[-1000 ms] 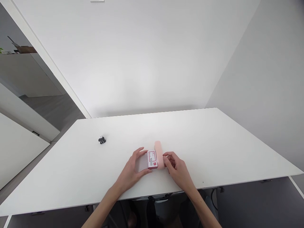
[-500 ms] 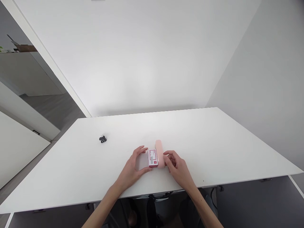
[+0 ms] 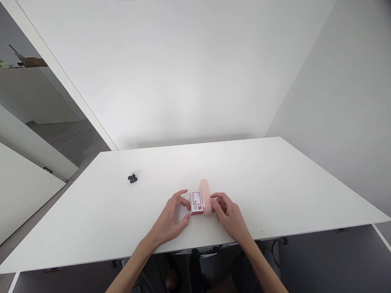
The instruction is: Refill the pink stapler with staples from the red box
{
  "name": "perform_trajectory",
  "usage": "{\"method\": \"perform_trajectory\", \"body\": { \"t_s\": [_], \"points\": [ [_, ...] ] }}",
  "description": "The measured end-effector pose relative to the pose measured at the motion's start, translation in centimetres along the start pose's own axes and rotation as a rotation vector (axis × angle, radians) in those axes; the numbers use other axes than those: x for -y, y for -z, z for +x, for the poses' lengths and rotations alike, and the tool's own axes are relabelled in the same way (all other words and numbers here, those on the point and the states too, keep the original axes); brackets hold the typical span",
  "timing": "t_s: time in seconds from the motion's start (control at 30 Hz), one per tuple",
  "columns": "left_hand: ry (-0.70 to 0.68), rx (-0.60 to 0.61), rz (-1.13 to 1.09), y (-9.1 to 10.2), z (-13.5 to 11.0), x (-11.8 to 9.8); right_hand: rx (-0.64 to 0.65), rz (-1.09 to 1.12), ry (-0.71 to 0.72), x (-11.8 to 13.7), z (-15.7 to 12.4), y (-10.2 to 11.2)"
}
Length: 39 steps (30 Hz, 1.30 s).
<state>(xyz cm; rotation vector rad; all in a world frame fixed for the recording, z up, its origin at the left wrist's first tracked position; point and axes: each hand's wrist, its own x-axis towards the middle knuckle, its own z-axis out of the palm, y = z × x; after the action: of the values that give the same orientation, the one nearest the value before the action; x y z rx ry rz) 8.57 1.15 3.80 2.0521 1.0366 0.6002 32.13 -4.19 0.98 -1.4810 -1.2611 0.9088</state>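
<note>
A small white and red box [image 3: 196, 203] lies on the table, with a long pink object [image 3: 205, 198] with rounded ends, shaped like a stapler, against its right side. My left hand [image 3: 171, 217] is left of the box, thumb and fingers apart, with a bent finger at the box's left side. On the other side, my right hand [image 3: 228, 215] has curled fingers. Its thumb and index fingertips meet at the right edge of the pink object. The tips of its other fingers are partly hidden.
Black binder clips [image 3: 132, 178] lie together farther left on the white table [image 3: 244, 175]. A wall [image 3: 183, 81] rises behind the table's back edge. The table's front edge runs just above my lap, and a doorway opens at the far left.
My left hand has loosened around the box: its thumb has drawn back from the front corner and one finger has bent in against the left side. The right hand looks unmoved.
</note>
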Motion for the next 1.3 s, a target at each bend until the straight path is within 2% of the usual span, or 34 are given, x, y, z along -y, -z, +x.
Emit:
{"method": "perform_trajectory", "body": {
  "t_s": [0.23, 0.83, 1.3],
  "points": [
    [-0.030, -0.030, -0.015, -0.06, 0.09, -0.05, 0.014, -0.012, -0.014, 0.03, -0.07, 0.04],
    [-0.073, 0.027, 0.033, -0.51, -0.11, 0.37, 0.053, -0.063, 0.025, -0.18, -0.16, 0.16],
    [-0.015, 0.008, 0.068, -0.77, 0.33, 0.11, 0.051, -0.074, 0.026, 0.07, -0.24, 0.15]
  ]
}}
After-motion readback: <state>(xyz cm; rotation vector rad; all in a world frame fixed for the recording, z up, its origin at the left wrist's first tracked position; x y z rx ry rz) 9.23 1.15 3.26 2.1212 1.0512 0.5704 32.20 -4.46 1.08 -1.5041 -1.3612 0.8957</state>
